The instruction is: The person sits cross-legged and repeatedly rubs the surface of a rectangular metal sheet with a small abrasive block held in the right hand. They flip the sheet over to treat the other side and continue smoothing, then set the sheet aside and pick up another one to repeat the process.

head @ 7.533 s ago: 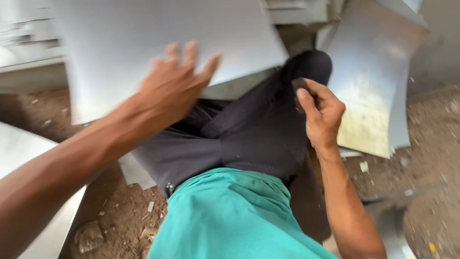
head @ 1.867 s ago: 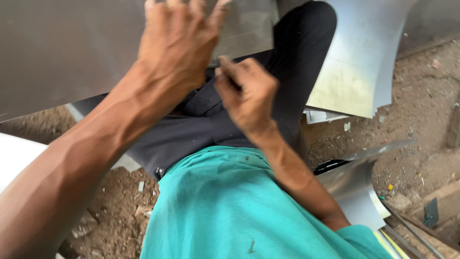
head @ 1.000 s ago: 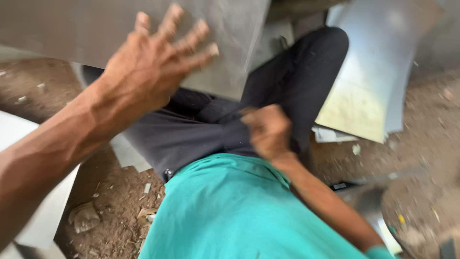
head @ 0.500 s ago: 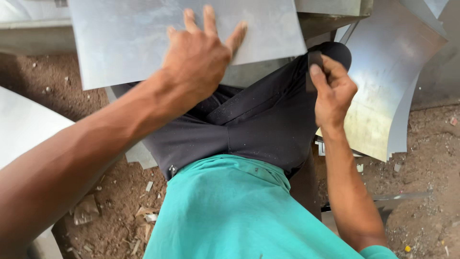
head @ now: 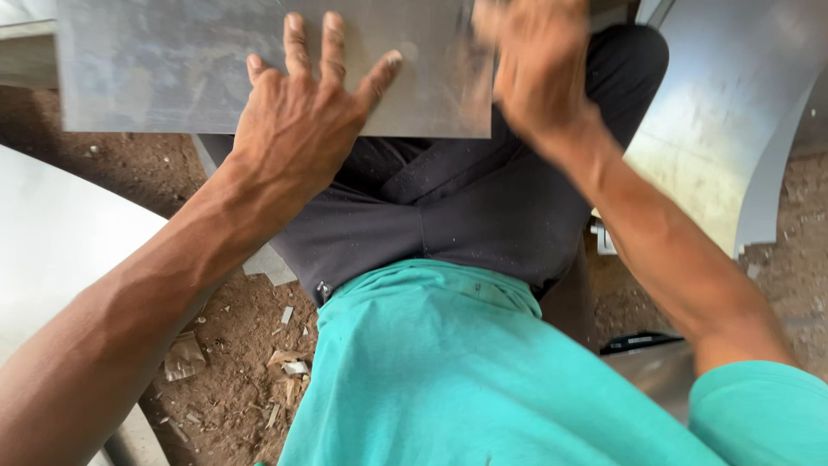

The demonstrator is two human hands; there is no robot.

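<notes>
The metal sheet (head: 216, 69) lies flat across our lap at the far side of the scene, a dull grey rectangle with a brushed, smudged surface and a straight near edge; its far part is cut off by the frame. Our left hand (head: 302, 129) presses on it with the grip open, fingers spread flat on the metal. Our right hand (head: 535, 69) is over the sheet's right corner, blurred, so we cannot tell whether its grip is closed or holds anything. To the right a curved metal panel (head: 716, 155) stands on edge, yellowish where it reflects. Another pale sheet (head: 60, 259) lies at the left. The dirt floor (head: 241, 362) is brown, crumbly, strewn with scraps.
</notes>
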